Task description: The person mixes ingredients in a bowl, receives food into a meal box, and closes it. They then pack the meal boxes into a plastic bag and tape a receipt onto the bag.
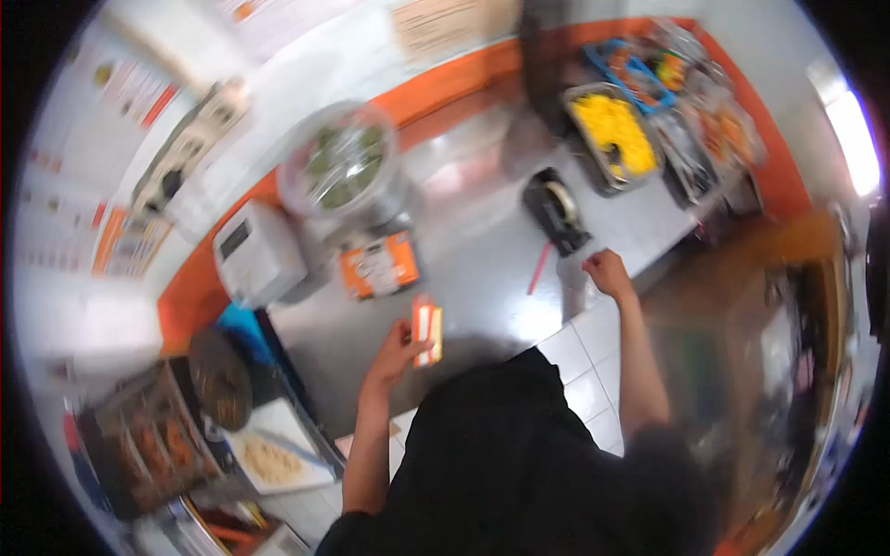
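Note:
My left hand (pixel 397 352) grips a small flat packet (pixel 426 332) in orange, white and yellow, held upright over the front edge of the metal counter (pixel 464 278). Blur hides the print on it. My right hand (pixel 607 272) is closed, fingertips together, just in front of a black tape dispenser (pixel 556 211). Whether a bit of tape sits between those fingertips is too blurred to tell. A thin red strip (pixel 539 269) lies on the counter left of the dispenser. Behind my left hand is an orange and white box (pixel 380 266).
A white machine (pixel 258 255) and a large clear tub of green leaves (pixel 338 162) stand at the back left. At right are a metal tray of yellow food (pixel 612 139) and a blue basket (pixel 630 74). A white board (pixel 311 474) with pale chopped pieces lies lower left.

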Demonstrator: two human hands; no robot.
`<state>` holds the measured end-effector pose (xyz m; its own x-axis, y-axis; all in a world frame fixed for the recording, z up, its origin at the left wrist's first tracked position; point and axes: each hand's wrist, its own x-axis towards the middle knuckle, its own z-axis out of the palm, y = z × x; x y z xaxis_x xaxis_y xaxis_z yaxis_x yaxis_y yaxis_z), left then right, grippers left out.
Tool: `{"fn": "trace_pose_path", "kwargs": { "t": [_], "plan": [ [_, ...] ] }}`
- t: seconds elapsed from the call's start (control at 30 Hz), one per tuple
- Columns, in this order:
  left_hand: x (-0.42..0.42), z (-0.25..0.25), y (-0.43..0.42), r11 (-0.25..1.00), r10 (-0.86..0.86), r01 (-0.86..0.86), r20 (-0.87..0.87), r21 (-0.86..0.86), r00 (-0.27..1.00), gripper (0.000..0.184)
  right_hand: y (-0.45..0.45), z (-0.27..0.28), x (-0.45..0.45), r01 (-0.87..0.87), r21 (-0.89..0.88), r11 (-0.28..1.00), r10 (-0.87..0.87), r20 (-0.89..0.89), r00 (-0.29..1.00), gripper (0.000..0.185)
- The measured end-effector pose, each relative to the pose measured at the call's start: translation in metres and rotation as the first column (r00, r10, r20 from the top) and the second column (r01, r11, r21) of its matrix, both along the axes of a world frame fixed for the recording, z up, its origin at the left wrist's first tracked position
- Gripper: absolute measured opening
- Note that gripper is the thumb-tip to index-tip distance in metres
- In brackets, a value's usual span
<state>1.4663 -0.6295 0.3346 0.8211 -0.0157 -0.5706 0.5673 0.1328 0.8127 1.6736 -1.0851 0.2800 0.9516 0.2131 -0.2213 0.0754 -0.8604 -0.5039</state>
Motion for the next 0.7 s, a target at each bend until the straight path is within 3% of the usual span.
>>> {"fn": "trace_pose_path", "kwargs": {
  "t": [0.03, 0.1, 0.17, 0.2, 0.27, 0.33, 0.37, 0.4, 0.43, 0.47, 0.53, 0.57, 0.6, 0.63, 0.67, 0.7],
  "plan": [
    [0.004, 0.016, -0.002, 0.993, 0.061, -0.062, -0.009, -0.096, 0.998, 0.065, 0.021, 0.033, -0.012, -0.030, 0.187, 0.982, 0.054, -0.127, 0.990, 0.018],
    [0.016, 0.035, -0.002, 0.964, 0.123, -0.124, -0.021, -0.233, 0.992, 0.064, 0.107, 0.098, -0.047, -0.128, 0.516, 0.847, 0.187, -0.065, 0.980, 0.017],
    [0.023, 0.034, -0.002, 0.942, 0.162, -0.151, 0.014, -0.300, 0.987, 0.064, 0.179, 0.144, -0.072, -0.324, 0.609, 0.724, 0.418, -0.013, 0.908, 0.015],
    [0.026, 0.034, -0.001, 0.939, 0.183, -0.170, 0.018, -0.298, 0.983, 0.064, 0.209, 0.157, -0.083, -0.386, 0.586, 0.712, 0.458, 0.029, 0.888, 0.016],
    [0.024, 0.033, 0.005, 0.989, 0.059, -0.056, 0.019, -0.139, 0.998, 0.076, 0.249, 0.165, -0.097, -0.462, 0.563, 0.686, 0.517, 0.070, 0.853, 0.018],
    [0.013, 0.025, 0.018, 0.998, 0.006, -0.005, 0.029, -0.056, 1.000, 0.077, 0.278, 0.161, -0.105, -0.489, 0.346, 0.801, 0.475, 0.131, 0.870, 0.029],
    [0.007, 0.016, 0.026, 0.997, -0.071, 0.070, 0.031, 0.025, 0.997, 0.079, 0.284, 0.156, -0.108, -0.511, 0.346, 0.787, 0.497, 0.135, 0.857, 0.029],
    [-0.002, 0.004, 0.038, 0.990, -0.080, 0.086, 0.050, -0.115, 0.995, 0.079, 0.285, 0.147, -0.110, -0.529, 0.318, 0.787, 0.530, 0.092, 0.843, 0.036],
    [-0.006, 0.015, 0.043, 0.991, -0.057, 0.063, 0.058, -0.115, 0.997, 0.079, 0.286, 0.143, -0.109, -0.547, 0.288, 0.786, 0.558, 0.048, 0.828, 0.044],
    [-0.011, 0.037, 0.045, 0.964, -0.087, 0.117, 0.134, -0.238, 0.987, 0.078, 0.287, 0.150, -0.107, -0.576, 0.397, 0.714, 0.625, 0.008, 0.780, 0.054],
    [-0.022, 0.046, 0.057, 0.881, -0.090, 0.179, 0.218, -0.437, 0.972, 0.081, 0.278, 0.129, -0.096, -0.603, 0.403, 0.688, 0.662, -0.009, 0.749, 0.050],
    [-0.022, 0.042, 0.064, 0.884, -0.071, 0.165, 0.224, -0.437, 0.972, 0.081, 0.275, 0.114, -0.089, -0.611, 0.414, 0.674, 0.680, -0.024, 0.733, 0.046],
    [-0.017, 0.038, 0.073, 0.963, -0.103, 0.157, 0.242, -0.217, 0.965, 0.085, 0.277, 0.100, -0.082, -0.625, 0.410, 0.664, 0.691, -0.018, 0.722, 0.046],
    [-0.011, 0.038, 0.083, 0.991, -0.136, 0.136, 0.249, 0.016, 0.959, 0.088, 0.280, 0.085, -0.076, -0.420, 0.518, 0.745, 0.561, -0.146, 0.815, 0.041],
    [0.006, 0.066, 0.087, 0.965, -0.179, 0.108, 0.301, 0.239, 0.937, 0.084, 0.282, 0.077, -0.071, -0.192, 0.584, 0.788, 0.424, -0.289, 0.858, 0.038],
    [0.023, 0.064, 0.093, 0.810, -0.309, 0.075, 0.315, 0.581, 0.897, 0.081, 0.285, 0.071, -0.063, -0.227, 0.585, 0.779, 0.452, -0.271, 0.850, 0.038]
  ]
}}
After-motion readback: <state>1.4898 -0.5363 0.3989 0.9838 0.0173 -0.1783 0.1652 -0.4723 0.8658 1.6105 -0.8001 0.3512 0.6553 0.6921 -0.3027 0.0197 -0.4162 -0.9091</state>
